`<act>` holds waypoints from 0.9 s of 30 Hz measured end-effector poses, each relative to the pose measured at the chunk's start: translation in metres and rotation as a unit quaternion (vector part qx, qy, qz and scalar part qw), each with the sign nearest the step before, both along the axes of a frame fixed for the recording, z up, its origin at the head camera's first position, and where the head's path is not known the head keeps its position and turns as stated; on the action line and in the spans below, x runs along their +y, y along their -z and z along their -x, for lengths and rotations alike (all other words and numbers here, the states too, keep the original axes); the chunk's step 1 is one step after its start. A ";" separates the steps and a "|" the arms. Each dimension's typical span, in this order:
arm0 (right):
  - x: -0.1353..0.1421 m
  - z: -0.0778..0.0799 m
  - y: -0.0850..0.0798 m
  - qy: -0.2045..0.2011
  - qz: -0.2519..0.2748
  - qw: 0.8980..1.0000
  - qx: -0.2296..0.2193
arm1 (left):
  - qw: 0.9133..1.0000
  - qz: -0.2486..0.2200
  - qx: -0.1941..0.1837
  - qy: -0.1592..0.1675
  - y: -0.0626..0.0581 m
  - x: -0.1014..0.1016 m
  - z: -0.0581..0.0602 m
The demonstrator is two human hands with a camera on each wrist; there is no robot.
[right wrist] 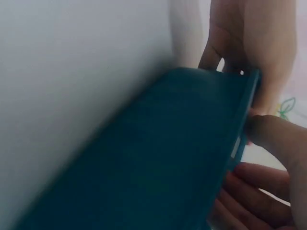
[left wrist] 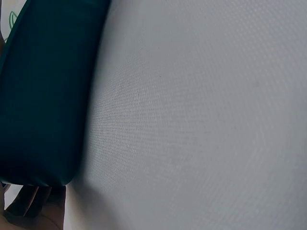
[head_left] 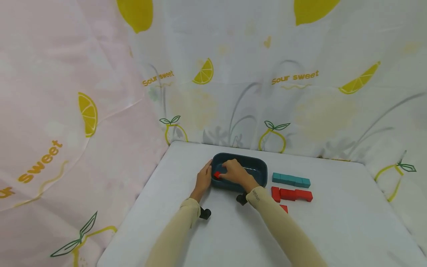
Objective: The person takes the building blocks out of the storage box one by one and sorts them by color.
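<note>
A dark teal rectangular tray point(head_left: 241, 187) sits on the white table. My left hand point(head_left: 203, 178) rests along the outside of its left end, fingers fairly straight against the wall. The left wrist view catches only a few of those fingers point(left wrist: 42, 203) beside the tray's end. Over the near rim reaches my right hand point(head_left: 236, 172), inside the tray's left part. A small red block point(head_left: 217, 174) lies by its thumb tip, while the other fingertips stand apart from the block. In the right wrist view the tray's wall point(right wrist: 153, 143) hides most of the block.
Right of the tray, a row of teal blocks point(head_left: 291, 180) lies above a row of red blocks point(head_left: 292, 194). Another red block point(head_left: 284, 208) is partly covered by the right sleeve. Behind the table hangs a lemon-print cloth point(head_left: 217, 107).
</note>
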State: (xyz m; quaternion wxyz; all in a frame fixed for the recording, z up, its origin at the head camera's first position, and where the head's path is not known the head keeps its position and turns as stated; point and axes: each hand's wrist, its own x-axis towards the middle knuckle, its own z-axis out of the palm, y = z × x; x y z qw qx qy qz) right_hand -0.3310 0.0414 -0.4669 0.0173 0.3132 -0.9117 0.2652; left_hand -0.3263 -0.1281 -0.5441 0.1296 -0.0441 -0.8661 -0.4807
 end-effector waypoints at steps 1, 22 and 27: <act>-0.004 0.001 0.001 0.005 -0.001 1.000 -0.003 | 1.000 0.002 0.005 0.000 0.000 0.000 0.000; -0.032 0.015 0.028 0.084 -0.019 0.995 -0.058 | 1.000 -0.009 -0.008 0.000 0.000 0.002 0.000; -0.032 0.015 0.028 0.084 -0.018 0.995 -0.053 | 1.000 -0.011 -0.006 0.000 0.000 0.001 0.001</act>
